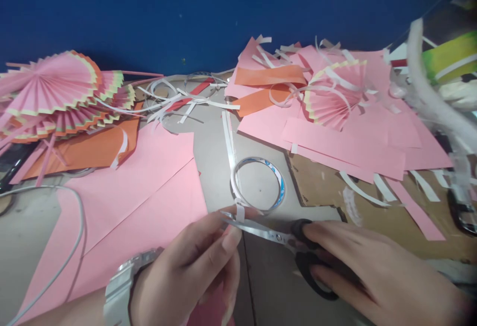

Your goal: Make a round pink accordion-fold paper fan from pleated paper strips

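Observation:
In my right hand (376, 266) is a pair of scissors (278, 237) with black handles, its fingers in the loops. The blades point left and meet a short white strip of tape (240, 211) beside my left fingertips. My left hand (182, 266), wearing a silver watch (121, 279), is closed in a pinch on a piece of pink paper (212, 306), which shows below the fingers and is mostly hidden. Just beyond the fingers, a thin tape roll (280, 187) with a blue and white core lies flat on the grey surface.
Pink sheets (149, 192) lie at left beside folded pink paper fans (55, 87). Curled white strips (171, 97) are heaped at the back. More pink paper (346, 142), with another fan (335, 92), covers brown cardboard (316, 182) at right. A grey cable (80, 226) loops at left.

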Demonstrator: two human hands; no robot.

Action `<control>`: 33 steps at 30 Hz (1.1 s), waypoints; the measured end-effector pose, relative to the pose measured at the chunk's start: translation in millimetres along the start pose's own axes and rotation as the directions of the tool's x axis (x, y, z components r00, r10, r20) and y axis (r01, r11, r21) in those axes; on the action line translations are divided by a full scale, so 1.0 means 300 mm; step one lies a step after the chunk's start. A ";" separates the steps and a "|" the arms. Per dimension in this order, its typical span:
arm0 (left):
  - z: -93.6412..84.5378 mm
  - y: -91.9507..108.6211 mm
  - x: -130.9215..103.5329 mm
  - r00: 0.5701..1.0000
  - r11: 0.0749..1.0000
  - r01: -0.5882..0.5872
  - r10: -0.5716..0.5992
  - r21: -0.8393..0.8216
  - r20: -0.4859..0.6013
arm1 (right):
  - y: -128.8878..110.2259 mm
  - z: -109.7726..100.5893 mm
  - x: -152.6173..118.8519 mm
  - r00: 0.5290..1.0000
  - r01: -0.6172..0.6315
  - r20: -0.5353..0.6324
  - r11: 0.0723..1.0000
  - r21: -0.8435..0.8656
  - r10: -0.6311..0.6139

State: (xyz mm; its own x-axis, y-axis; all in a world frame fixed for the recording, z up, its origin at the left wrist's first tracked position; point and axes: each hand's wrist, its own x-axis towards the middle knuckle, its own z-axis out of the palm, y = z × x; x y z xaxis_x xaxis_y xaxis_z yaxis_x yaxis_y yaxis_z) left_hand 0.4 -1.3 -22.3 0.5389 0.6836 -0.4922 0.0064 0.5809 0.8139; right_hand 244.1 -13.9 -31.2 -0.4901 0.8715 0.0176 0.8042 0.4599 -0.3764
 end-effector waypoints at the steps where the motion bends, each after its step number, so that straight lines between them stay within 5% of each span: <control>1: 0.000 0.001 0.000 1.000 1.000 -0.005 0.004 0.011 0.005 | 0.000 0.001 -0.001 1.000 -0.004 0.000 1.000 0.002 0.004; 33: 0.005 0.003 0.005 0.999 0.998 0.007 -0.010 0.060 0.048 | 0.005 0.000 -0.013 0.998 -0.035 0.047 0.999 0.001 0.035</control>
State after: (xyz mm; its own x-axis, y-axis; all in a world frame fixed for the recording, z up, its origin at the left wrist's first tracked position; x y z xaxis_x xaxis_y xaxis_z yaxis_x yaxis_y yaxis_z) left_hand 2.5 -0.4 -21.9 0.5783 0.6561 -0.4849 0.0609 0.5581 0.8276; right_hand 247.2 -16.7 -32.0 -0.4767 0.8782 -0.0396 0.8209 0.4286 -0.3775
